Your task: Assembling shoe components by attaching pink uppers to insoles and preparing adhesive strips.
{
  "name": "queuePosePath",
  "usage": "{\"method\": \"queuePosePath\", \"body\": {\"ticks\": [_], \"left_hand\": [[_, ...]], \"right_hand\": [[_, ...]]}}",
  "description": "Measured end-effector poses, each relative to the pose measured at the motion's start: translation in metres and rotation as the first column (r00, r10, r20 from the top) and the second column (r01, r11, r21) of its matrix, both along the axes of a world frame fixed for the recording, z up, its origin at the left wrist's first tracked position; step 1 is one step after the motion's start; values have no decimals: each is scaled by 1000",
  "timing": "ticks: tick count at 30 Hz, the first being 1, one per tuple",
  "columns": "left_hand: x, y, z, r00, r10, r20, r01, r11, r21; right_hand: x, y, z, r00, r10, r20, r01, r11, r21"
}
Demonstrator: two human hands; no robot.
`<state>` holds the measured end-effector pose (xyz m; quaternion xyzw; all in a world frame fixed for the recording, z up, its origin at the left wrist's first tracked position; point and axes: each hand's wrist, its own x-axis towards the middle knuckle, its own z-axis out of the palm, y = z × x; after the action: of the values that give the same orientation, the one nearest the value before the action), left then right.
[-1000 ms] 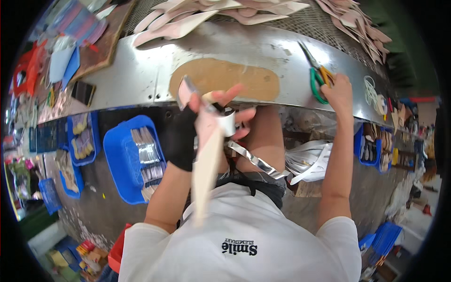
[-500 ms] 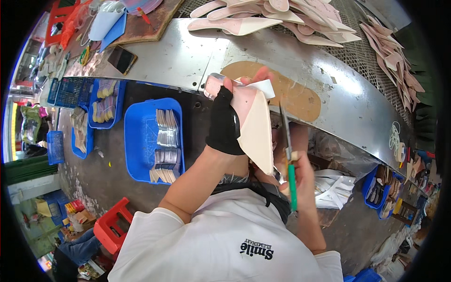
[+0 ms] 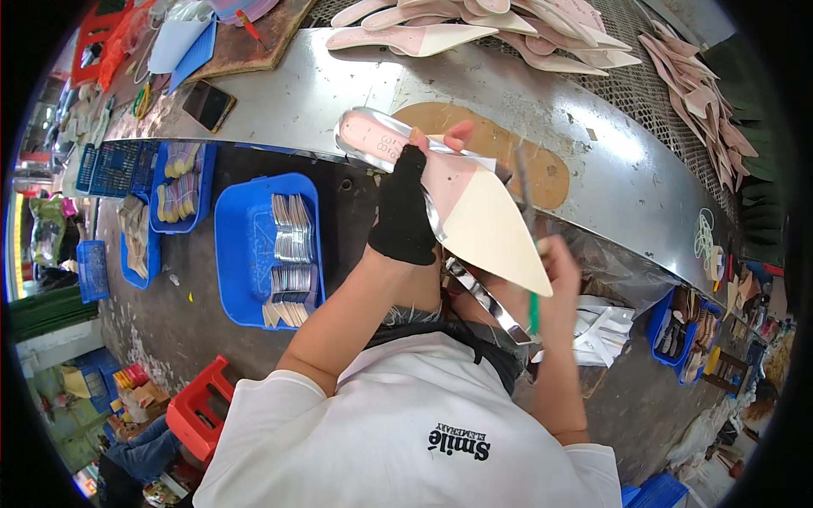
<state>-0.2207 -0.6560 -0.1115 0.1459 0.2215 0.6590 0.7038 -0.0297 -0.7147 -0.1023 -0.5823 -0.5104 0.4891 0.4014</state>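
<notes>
My left hand [image 3: 405,203], in a black fingerless glove, grips a shoe insole [image 3: 495,224] around its middle. The insole has a pink heel end and a cream pointed toe, which points down to the right. Shiny silver edging runs along its heel, and a loose silver strip [image 3: 487,298] hangs below the toe. My right hand [image 3: 559,267], blurred, is closed around a green-handled tool [image 3: 534,311] with a long thin dark blade pointing up. It is close to the toe; whether they touch I cannot tell. Blur hides the tool's exact kind.
Across the front runs a metal bench [image 3: 288,89] with a brown oval board [image 3: 542,165] and a phone [image 3: 208,107]. Similar insoles [image 3: 457,38] are piled on mesh at the back. A blue bin [image 3: 233,288] of stacked pieces stands left, a red stool [image 3: 199,411] lower left.
The insole has turned, its heel moving left and its toe swinging right, showing more of its face. My right hand has moved up and slightly right with the tool. More of the silver strip shows.
</notes>
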Motion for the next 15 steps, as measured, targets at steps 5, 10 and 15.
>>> {"method": "queuePosePath", "body": {"ticks": [5,10,15], "left_hand": [[5,-4,4,966,-98,-240,78,993,-91],[11,-13,28,884,-227,-408,210,974,-89],[20,-11,31,931,-155,-330,116,984,-134]], "right_hand": [[44,66,14,658,-132,741,-185,926,329],[11,81,34,918,371,-141,-394,895,-208],[-6,72,22,871,488,55,-490,871,37]]}}
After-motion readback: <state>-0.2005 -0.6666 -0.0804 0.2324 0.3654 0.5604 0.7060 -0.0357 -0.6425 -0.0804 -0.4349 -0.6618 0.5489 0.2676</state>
